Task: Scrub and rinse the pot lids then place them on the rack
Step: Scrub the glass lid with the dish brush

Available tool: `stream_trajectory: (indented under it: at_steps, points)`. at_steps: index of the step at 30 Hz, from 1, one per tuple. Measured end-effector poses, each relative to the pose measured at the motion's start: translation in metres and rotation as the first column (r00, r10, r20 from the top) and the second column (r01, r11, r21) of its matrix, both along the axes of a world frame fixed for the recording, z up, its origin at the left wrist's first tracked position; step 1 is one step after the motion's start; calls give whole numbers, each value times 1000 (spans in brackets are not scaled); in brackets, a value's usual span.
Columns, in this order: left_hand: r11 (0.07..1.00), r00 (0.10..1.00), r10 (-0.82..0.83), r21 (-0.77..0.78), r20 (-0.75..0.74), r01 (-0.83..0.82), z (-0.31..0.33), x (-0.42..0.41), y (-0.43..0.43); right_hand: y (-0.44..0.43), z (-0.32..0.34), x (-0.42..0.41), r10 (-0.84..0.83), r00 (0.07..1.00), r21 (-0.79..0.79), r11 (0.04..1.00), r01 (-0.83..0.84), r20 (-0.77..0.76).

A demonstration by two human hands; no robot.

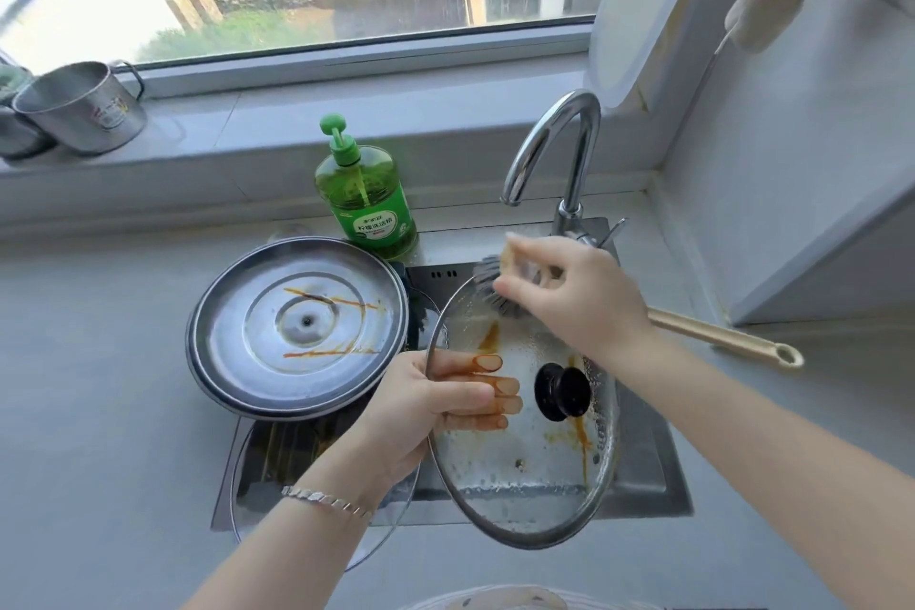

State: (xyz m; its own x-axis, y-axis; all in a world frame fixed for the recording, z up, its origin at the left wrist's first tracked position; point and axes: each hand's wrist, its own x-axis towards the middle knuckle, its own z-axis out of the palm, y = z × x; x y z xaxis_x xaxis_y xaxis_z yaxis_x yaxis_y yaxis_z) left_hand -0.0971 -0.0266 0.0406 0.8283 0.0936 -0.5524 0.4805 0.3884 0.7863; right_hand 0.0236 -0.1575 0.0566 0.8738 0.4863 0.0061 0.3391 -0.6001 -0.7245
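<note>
Left hand [426, 406] grips sauce-streaked glass lid [520, 485]; right hand [579, 297] clutches brush [693, 328] at rim.

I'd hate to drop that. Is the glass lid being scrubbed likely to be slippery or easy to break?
Probably slippery: the glass lid looks wet and streaked with sauce where the left hand grips its rim. Likely fragile, being see-through glass held over a metal sink.
</note>
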Motion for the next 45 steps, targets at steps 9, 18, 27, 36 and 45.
stream_trajectory:
  at_steps: [9,18,27,36,45]
  points:
    - [999,1000,12,45,-5,-12,-2,-3,3,-1,-10,0,-8,1000,2,1000,8,-24]
    - [998,999,37,-61,39,-35,3,-1,1,-8,-13,9,-118,989,89,988,125,-85]
    - [995,996,74,-69,40,-71,3,-3,-3,-44,-34,9,-198,957,46,976,212,-212]
    - [982,983,174,-78,64,-169,5,-1,6,-74,-64,-3,-283,902,127,932,339,-325]
    - [936,945,321,-175,66,-306,7,7,12,-71,-59,-25,-292,934,46,950,307,-204]
